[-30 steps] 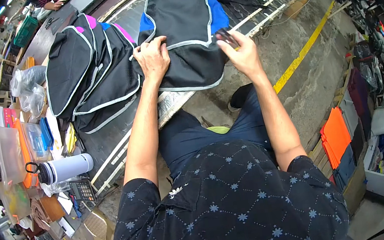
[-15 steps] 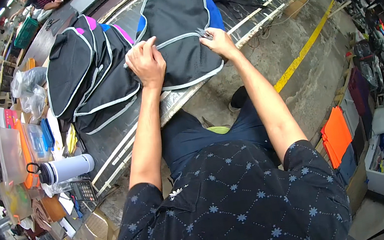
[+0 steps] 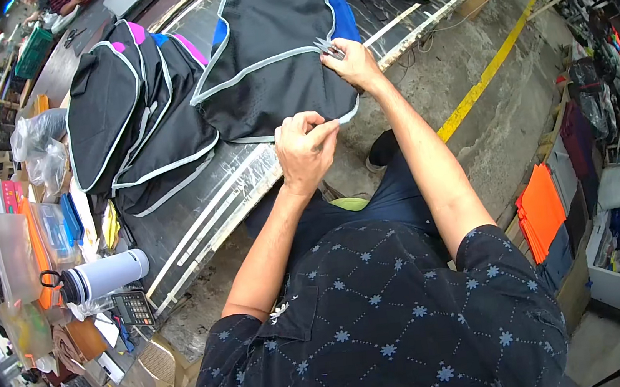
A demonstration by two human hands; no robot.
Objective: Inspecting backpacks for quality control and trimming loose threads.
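A black fabric bag panel [image 3: 269, 51] with grey piping and a blue edge lies on the dark worktable [image 3: 195, 200] in front of me. My left hand [image 3: 307, 150] pinches the panel's near piped edge. My right hand [image 3: 350, 62] grips small metal snips [image 3: 326, 44] at the panel's right edge. To the left lies a stack of similar black panels [image 3: 138, 114] with pink and blue trim.
A white bottle with a black cap [image 3: 100, 276] and a calculator [image 3: 134, 308] sit at the table's near left, beside plastic bags [image 3: 37, 149] and coloured sheets. A yellow floor line [image 3: 488, 71] runs at right. Orange fabric pieces [image 3: 544, 211] sit in boxes at right.
Both hands slid along the front panel: my left hand came down from its middle to the near edge, and my right hand moved up to the right edge with the snips.
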